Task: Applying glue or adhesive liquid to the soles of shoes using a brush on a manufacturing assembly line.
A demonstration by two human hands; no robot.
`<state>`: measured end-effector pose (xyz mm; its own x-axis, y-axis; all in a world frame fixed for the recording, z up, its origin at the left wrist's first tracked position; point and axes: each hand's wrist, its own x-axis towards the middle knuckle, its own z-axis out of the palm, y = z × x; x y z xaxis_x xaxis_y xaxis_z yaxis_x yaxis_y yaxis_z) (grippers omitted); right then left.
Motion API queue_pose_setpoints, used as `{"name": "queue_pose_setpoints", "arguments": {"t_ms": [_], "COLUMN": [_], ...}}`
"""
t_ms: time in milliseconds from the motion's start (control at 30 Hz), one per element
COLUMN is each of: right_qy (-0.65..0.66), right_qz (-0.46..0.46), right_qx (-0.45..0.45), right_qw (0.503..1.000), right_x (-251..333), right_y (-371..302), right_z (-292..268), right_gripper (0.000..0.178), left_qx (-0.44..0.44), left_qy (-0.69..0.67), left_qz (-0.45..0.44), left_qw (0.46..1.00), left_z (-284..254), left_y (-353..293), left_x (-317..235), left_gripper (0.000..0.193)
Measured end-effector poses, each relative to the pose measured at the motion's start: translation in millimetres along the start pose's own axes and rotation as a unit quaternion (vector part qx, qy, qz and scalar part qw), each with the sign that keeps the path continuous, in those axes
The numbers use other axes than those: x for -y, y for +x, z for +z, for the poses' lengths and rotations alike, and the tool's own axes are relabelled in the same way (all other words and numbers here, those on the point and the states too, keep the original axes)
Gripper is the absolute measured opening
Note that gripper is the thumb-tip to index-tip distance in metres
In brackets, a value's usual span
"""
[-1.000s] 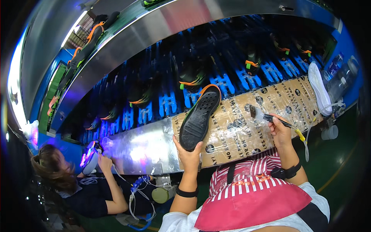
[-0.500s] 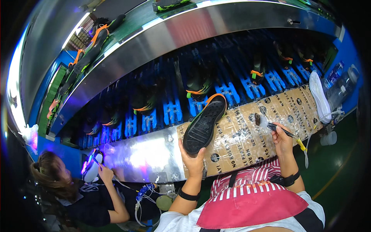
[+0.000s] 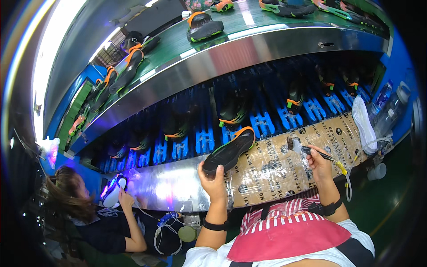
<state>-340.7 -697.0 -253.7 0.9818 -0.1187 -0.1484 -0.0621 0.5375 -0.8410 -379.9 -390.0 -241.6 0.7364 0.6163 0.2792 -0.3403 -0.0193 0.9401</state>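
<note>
My left hand (image 3: 213,182) grips a black shoe sole (image 3: 229,152) with an orange and green rim by its near end, thumb on the near side. The sole is tilted, its far end pointing up and right, over the work ledge. To the right, my right hand (image 3: 320,165) is closed round a black-handled brush (image 3: 307,150). Its dark bristles point left, over the cardboard and apart from the sole. A yellow fitting (image 3: 341,167) and a clear tube hang at the brush's rear end.
Printed cardboard (image 3: 267,184) covers the ledge beside a bare metal part (image 3: 178,178). Dark shoes sit in blue holders (image 3: 262,124) behind. Above runs a green conveyor (image 3: 242,26) carrying shoe parts. A white sole (image 3: 364,124) and bottles (image 3: 381,97) stand right. A co-worker (image 3: 106,218) sits left, holding a shoe.
The view has tipped up, showing more of the conveyor. My left hand has tilted the sole so its underside shows less. The brush has moved slightly left with my right hand.
</note>
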Motion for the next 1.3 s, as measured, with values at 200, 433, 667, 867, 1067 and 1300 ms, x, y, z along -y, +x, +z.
{"name": "queue_pose_setpoints", "arguments": {"t_ms": [200,433,667,867,1067,1300], "right_qy": [-0.006,-0.037,-0.039,-0.072,-0.097,-0.103], "right_qz": [0.002,0.026,0.046,0.052,0.032,0.038], "right_qx": [0.021,0.076,0.090,0.121,0.101,0.075], "right_qw": [1.000,0.996,0.994,0.989,0.990,0.991], "right_x": [4,-2,-8,-2,-11,-19], "right_y": [10,22,29,24,23,15], "right_z": [6,26,46,64,67,80], "right_gripper": [0.025,0.028,0.027,0.026,0.026,0.026], "left_qx": [-0.068,-0.225,-0.423,-0.458,-0.491,-0.478], "left_qy": [0.146,0.167,0.128,0.178,0.190,0.210], "left_qz": [0.140,0.361,0.459,0.480,0.394,0.328], "left_qw": [0.977,0.889,0.771,0.727,0.754,0.787], "left_z": [-35,-118,-143,-191,-245,-240], "left_y": [15,41,87,166,271,335], "left_x": [-64,-170,-274,-306,-272,-242], "left_gripper": [0.039,0.039,0.033,0.045,0.059,0.073]}}
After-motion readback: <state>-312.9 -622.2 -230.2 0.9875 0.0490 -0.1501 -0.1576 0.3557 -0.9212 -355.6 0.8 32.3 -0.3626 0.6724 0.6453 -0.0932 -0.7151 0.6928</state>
